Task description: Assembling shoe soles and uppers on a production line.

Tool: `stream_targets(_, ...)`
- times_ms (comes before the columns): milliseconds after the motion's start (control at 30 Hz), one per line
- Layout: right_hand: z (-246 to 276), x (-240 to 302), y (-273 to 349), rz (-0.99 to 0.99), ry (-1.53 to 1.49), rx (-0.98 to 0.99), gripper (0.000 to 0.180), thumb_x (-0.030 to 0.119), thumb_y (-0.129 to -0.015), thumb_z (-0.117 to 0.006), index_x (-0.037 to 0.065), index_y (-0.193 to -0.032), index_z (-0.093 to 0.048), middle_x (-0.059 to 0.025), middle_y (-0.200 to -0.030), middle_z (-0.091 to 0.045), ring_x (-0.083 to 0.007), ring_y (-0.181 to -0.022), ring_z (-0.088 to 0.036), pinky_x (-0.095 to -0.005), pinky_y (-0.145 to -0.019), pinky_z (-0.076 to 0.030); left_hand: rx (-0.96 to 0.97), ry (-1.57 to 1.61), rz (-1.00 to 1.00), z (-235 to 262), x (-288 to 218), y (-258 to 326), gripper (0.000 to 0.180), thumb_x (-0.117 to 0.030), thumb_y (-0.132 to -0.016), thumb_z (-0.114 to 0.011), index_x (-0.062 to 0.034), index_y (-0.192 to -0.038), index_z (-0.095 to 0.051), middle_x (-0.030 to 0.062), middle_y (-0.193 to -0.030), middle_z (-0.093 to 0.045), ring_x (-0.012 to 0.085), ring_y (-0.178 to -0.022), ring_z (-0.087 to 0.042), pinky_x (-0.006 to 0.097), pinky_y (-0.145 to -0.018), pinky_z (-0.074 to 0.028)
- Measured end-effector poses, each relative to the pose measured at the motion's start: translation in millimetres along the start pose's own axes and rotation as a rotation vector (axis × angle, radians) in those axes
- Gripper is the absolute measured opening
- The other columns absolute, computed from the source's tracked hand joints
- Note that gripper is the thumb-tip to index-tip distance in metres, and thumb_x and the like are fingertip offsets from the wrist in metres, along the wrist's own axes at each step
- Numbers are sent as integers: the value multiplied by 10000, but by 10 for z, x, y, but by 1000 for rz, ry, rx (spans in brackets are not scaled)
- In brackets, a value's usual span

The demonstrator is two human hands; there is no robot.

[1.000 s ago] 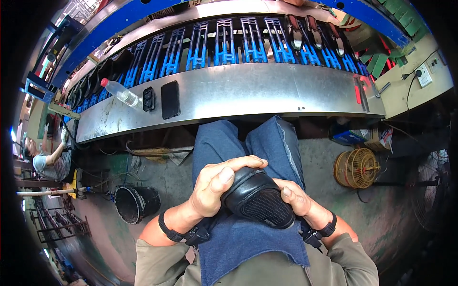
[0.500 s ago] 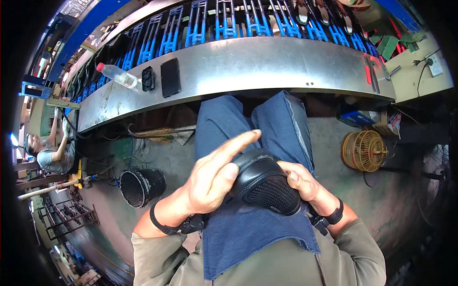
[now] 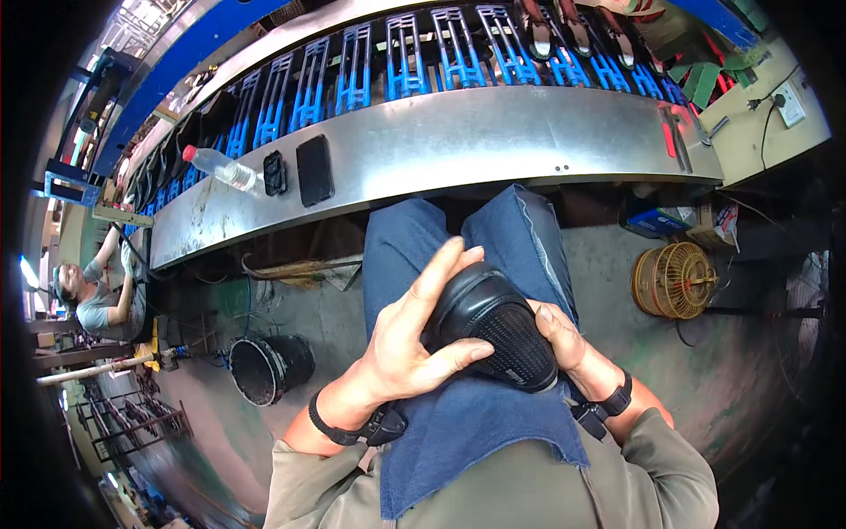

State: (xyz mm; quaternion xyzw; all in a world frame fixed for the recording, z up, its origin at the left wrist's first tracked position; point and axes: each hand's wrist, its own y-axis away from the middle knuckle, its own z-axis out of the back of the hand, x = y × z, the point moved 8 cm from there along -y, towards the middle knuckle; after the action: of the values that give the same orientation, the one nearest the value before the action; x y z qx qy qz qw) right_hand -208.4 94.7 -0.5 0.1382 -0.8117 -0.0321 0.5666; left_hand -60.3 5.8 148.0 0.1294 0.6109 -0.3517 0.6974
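Pretty classic workshop look: long shiny metal bench point(image 3: 423, 145) with a row of blue-and-black frames point(image 3: 408, 86) behind it and a chunky blue beam point(image 3: 198, 48) past that. Floor point(image 3: 207, 432)'s a patchy grey-green, cream panel point(image 3: 753, 150) on the right, bright light point(image 3: 29, 271) far left.

metal bench point(image 3: 423, 145) | clear red-capped bottle point(image 3: 226, 170) | small black object point(image 3: 275, 173) | black phone point(image 3: 315, 170) | red-and-grey tool point(image 3: 670, 137), right end

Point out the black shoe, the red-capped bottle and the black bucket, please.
Black shoe point(image 3: 506, 326), head view: on its perforated front.
Red-capped bottle point(image 3: 226, 170), head view: on its clear side.
Black bucket point(image 3: 296, 362), head view: on its outer wall.
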Motion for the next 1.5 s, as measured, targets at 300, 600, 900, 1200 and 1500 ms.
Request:
stream_targets(300, 90, -38, 13, -32, -119, -4, 602, 513, -1060, -415, -29, -1225, -617, -36, -1074, -649, -109, -970, -561, -264, -858, -447, -111, -491, -253, -180, 27, -22, 688, -182, -907, -720, 94, -1461, -419, 279, -1317, -616, 357, -1163, -658, 399, -992, -520)
stream_targets(600, 89, 494, -10, 92, -575, -11, 726, 568, -1066, -312, -5, -1504, -396, -162, -1467, -511, -251, -1292, -553, -383, -1090, -467, -62, -18, -90, -305, -58, -227, 891, -168, -801, -861, 83, -1494, -359, 261, -1334, -600, 301, -1209, -635, 375, -1036, -494)
stream_targets(900, -121, 620, 49, 105, -698, -88, 741, 567, -1044, -403, 8, -1529, -363, -204, -1479, -499, -315, -1319, -548, -450, -1124, -451, 154, -65, -177, -109, -270, -493, 822, -170, -777, -881, 85, -1437, -462, 231, -1175, -707, 272, -1019, -735, 336, -896, -569)
stream_targets(1200, -208, 514, 64, 62, -884, -24, 662, 523, -1059, -401, 24, -1494, -415, -205, -1404, -559, -319, -1212, -626, -464, -1011, -551, 237, 73, -18, -6, -18, -512, 567, -75, -916, -673, 36, -1444, -496, 153, -838, -694, 163, -681, -651, 276, -701, -502)
stream_targets(1500, -124, 379, 25, 107, -860, -89, 557, 435, -1086, -389, 46, -1480, -446, -182, -1375, -590, -294, -1206, -631, -427, -1030, -542, 72, -420, -278, -173, -495, -346, 652, 5, -833, -674, 105, -1438, -452, 213, -866, -682, 296, -650, -688, 359, -622, -537)
